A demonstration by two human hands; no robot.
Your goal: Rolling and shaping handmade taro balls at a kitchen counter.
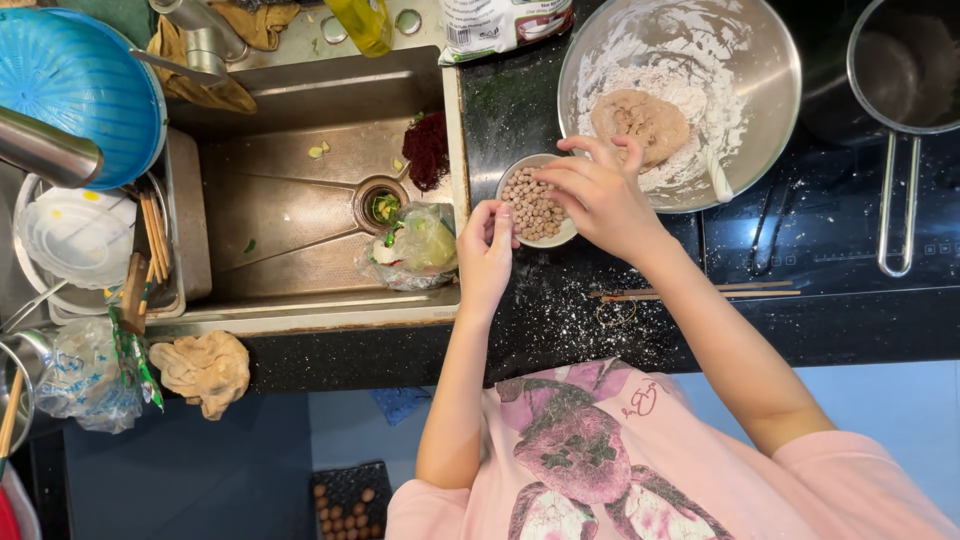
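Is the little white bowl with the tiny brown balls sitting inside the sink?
No, the small white bowl of tiny brown dough balls sits on the black speckled counter, right of the steel sink.

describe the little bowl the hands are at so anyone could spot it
Start at the big steel mixing bowl dusted with flour on the black counter. Touching its lower-left rim is a small white bowl under the right hand. It alone is heaped with tiny tan dough balls; the big bowl holds one dough lump.
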